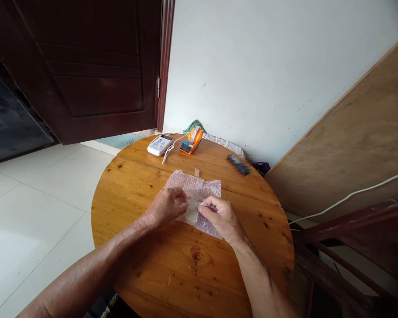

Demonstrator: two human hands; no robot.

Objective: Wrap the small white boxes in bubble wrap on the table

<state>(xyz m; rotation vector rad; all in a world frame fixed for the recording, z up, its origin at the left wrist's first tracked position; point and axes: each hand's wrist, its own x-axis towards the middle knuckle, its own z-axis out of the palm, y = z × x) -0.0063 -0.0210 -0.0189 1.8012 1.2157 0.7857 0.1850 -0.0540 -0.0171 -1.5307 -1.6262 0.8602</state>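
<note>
Thumb and forefinger of my right hand [221, 217] close in a narrow pinch on the crinkled, see-through, pinkish bubble wrap [199, 189], gripping it by a fold near the middle. Over on the other side, my left hand [172, 204] has its fingers curled in at the wrap's left part; whether they hold any of it, I cannot tell. The wrap lies spread around the middle of the round, yellow-brown wooden tabletop [129, 198], well in from every edge, and between my hands there's a pale, flat, squarish piece [190, 212], partly covered by my fingers. Just at the wrap's far side, a small, beige, tape-like strip [197, 173]! Up towards the tabletop's far edge sits an orange plastic tape dispenser [193, 143], and left of it, a white, rounded box-shaped device [159, 145] beside a white cable [169, 152]. Near the far right edge lies a dark, elongated object [238, 164], blurred out.
</note>
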